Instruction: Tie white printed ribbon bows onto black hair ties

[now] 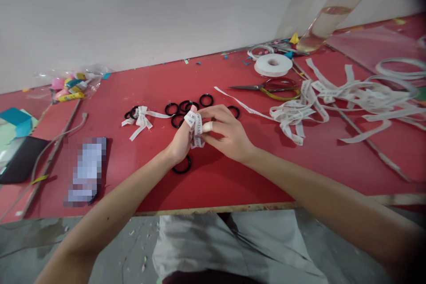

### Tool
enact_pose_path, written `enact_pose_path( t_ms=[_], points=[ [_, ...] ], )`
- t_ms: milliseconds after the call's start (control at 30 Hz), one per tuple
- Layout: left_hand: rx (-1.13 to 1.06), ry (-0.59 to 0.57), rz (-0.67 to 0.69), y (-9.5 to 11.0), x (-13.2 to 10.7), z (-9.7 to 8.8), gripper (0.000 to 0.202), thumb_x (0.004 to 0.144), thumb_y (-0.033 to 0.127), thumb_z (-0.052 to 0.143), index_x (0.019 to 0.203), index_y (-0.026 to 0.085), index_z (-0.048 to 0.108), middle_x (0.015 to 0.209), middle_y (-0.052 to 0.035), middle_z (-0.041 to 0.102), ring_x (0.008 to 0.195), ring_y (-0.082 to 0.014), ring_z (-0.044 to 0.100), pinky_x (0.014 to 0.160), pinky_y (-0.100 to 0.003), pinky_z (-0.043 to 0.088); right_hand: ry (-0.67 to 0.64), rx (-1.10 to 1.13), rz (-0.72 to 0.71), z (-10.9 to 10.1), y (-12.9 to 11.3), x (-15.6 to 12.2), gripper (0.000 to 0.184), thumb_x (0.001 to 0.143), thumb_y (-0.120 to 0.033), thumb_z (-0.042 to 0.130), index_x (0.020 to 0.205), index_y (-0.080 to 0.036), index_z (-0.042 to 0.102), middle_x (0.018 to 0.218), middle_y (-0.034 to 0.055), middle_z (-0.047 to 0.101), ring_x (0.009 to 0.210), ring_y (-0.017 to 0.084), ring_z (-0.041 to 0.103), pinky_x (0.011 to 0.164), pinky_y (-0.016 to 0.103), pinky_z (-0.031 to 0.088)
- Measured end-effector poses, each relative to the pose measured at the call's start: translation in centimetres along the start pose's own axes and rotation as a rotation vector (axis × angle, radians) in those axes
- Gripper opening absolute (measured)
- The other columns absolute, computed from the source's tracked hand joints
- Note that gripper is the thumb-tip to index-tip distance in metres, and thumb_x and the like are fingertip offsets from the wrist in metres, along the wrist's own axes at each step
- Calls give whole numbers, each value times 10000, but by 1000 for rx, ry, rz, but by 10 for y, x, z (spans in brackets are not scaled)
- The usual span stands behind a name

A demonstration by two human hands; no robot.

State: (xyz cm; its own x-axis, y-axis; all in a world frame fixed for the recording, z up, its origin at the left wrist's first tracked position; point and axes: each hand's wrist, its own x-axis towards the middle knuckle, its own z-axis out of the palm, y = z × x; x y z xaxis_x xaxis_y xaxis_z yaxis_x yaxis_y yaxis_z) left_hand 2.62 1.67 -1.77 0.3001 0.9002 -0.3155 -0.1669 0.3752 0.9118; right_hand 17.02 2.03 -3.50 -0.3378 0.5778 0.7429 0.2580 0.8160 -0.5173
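Observation:
My left hand (181,141) is closed on a white printed ribbon (197,124), which wraps over its thumb in loops. My right hand (226,132), a pale wrap around one finger, pinches the same ribbon from the right. Whether a hair tie sits inside the ribbon is hidden by the fingers. Several black hair ties lie around the hands, among them one (206,100) just beyond and another (182,165) nearer me. To the left rests a ribbon bow (142,117) beside black hair ties (132,112).
Right of the hands are scissors (266,88), a ribbon roll (273,65) and a tangled ribbon heap (293,113). A clear bottle (328,20) leans at the back. On the left lie a blurred phone (87,171), a cable (56,137) and a plastic bag of colourful items (71,86).

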Motion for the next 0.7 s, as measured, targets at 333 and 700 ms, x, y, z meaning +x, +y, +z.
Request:
enact_pose_path(
  t_ms=[333, 700],
  points=[
    [-106, 75, -84, -2, 2, 4, 566, 916, 692, 324, 890, 196, 595, 539, 27, 492, 462, -101, 483, 423, -191, 345, -18, -97, -114, 6, 5, 2, 125, 890, -134, 581, 801, -220, 601, 896, 64, 687, 952, 224, 601, 840, 398, 517],
    [-59, -44, 41, -8, 4, 4, 564, 885, 701, 417, 635, 196, 410, 486, 54, 346, 397, -62, 314, 385, -199, 275, 5, -135, 52, 5, 4, -2, 119, 845, -104, 530, 890, -213, 546, 874, 54, 640, 809, 194, 574, 759, 338, 486]
  ],
)
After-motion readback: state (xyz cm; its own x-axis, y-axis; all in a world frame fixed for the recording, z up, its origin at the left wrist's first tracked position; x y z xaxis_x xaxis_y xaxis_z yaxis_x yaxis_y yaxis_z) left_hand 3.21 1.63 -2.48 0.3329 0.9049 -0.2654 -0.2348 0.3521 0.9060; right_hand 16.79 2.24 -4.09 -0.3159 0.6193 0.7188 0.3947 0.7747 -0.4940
